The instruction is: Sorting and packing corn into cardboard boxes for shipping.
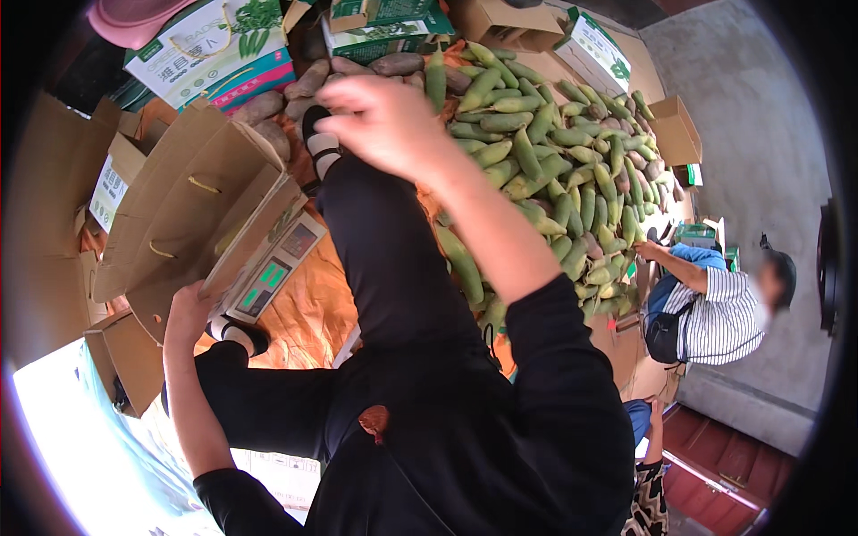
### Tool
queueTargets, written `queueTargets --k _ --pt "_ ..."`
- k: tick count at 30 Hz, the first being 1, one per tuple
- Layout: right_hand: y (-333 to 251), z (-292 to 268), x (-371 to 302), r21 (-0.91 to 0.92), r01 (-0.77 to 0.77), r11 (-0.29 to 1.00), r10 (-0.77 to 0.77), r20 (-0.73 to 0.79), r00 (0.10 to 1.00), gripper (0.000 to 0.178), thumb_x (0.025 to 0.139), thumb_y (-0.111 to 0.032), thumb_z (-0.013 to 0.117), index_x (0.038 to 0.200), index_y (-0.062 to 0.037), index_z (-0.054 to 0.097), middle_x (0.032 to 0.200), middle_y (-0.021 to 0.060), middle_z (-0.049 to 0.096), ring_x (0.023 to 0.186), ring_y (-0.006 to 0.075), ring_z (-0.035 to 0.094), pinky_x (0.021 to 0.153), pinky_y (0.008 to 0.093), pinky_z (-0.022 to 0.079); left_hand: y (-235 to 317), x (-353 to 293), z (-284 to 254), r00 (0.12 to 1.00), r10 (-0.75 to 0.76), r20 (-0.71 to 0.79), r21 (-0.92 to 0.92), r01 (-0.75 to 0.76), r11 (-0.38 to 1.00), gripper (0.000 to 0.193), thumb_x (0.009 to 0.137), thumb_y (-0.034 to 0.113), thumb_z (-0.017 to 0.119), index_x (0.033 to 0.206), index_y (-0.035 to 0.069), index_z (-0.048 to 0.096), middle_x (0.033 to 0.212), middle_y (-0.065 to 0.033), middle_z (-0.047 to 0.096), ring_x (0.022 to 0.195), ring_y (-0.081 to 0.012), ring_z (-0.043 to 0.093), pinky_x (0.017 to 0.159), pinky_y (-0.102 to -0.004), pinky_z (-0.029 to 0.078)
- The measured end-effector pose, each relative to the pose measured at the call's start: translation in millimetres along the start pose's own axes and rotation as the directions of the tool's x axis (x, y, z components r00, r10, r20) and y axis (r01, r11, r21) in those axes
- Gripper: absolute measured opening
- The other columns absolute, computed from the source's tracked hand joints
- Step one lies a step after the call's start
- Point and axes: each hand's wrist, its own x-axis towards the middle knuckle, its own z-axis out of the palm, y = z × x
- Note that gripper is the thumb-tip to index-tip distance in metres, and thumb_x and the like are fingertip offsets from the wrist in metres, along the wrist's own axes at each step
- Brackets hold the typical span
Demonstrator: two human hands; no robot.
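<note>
An open cardboard box (170, 205) with rope handles tilts at my left, on or against a digital scale (268, 277) with lit green displays. My left hand (186, 313) is closed on the box's near edge; its fingertips are partly hidden. Blurred by motion, my right hand (380, 121) is raised above my dark shoe, with thumb and fingers apart and nothing visible between them. Beyond it lie brownish-red root vegetables (308, 80). A large heap of long green radishes (527, 134) spreads to the right of my right forearm. Inside the box, a green shape shows only in part.
Printed cartons (210, 54) and a pink plastic item (134, 22) stand at the far left. Orange sheeting (308, 304) covers the floor between my legs. At the right, a person in a striped shirt (728, 313) reaches to the heap. Another person's patterned sleeve (651, 500) shows lower right.
</note>
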Motion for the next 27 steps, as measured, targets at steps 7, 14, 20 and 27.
queueTargets --k 7,14,20,27 --pt "222.7 -126.8 -211.2 -0.193 -0.768 0.611 0.650 -0.431 0.626 0.034 0.075 -0.026 0.067 0.100 -0.0032 0.065 0.091 0.0162 0.066 0.089 0.0301 0.063 0.079 0.0359 0.048 19.7 0.9 -1.7 1.000 0.010 -0.007 -0.044 -0.010 0.999 0.028 0.078 0.004 0.057 0.105 -0.004 0.062 0.086 -0.0229 0.065 0.081 -0.0356 0.062 0.075 -0.0380 0.047" --pt "291.7 -179.8 -468.2 0.333 -0.901 0.277 0.726 -0.687 -0.031 0.052 0.066 -0.036 0.080 0.100 0.0012 0.065 0.091 0.0115 0.066 0.079 0.0258 0.061 0.075 0.0373 0.048 21.6 24.8 20.0 0.988 0.152 -0.001 -0.050 -0.151 0.987 0.029 0.078 0.005 0.057 0.104 -0.005 0.061 0.086 -0.0268 0.063 0.080 -0.0380 0.062 0.074 -0.0381 0.047" --pt "286.8 -93.2 -443.2 0.508 -0.858 -0.070 0.900 -0.340 -0.274 0.058 0.070 -0.035 0.080 0.114 -0.0036 0.059 0.095 0.0080 0.061 0.080 0.0245 0.058 0.067 0.0461 0.047 -2.3 12.1 6.9 0.999 -0.034 -0.007 0.035 0.034 0.999 0.029 0.078 0.007 0.057 0.105 -0.003 0.061 0.089 -0.0285 0.061 0.085 -0.0427 0.059 0.077 -0.0402 0.046" --pt "285.6 -85.5 -421.1 0.591 -0.806 -0.024 0.903 -0.333 -0.271 0.062 0.069 -0.017 0.081 0.120 0.0014 0.051 0.114 0.0153 0.059 0.097 0.0282 0.059 0.076 0.0429 0.049 15.1 0.1 -0.5 0.994 -0.107 -0.028 -0.015 0.107 0.994 0.029 0.079 0.010 0.058 0.106 0.002 0.064 0.093 -0.0261 0.062 0.091 -0.0411 0.058 0.081 -0.0420 0.046"
